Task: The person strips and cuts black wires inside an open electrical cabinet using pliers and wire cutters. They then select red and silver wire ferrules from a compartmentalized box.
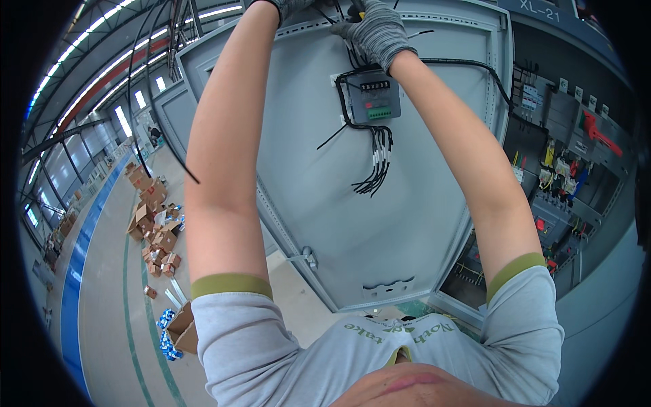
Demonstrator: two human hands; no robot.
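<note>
Both gloved hands work at the top centre of the frame, raised against the inside of a grey cabinet door (380,224). The right hand (376,30) sits upper centre-right, fingers curled shut around a bundle of black wires (354,54), with something yellow, maybe a tool handle, peeking out at the top edge; too cropped to tell what it is. The left hand (285,7) is mostly cut off by the top edge of the frame, so I cannot tell whether its fingers are clenched or released.

Key relation: the wire bundle runs roughly vertical, dropping straight down from the right hand's fingers to a small grey meter module (373,96) mounted on the door just below. The bundle loops around the module's left side, then hangs lower as loose wire ends (378,163) at frame centre. The right hand is clearly the nearer one, touching the wires; the left is just beside, up and to the left.

An open cabinet with breakers (569,156) fills the right side. Cardboard boxes (156,230) litter the floor at left.
</note>
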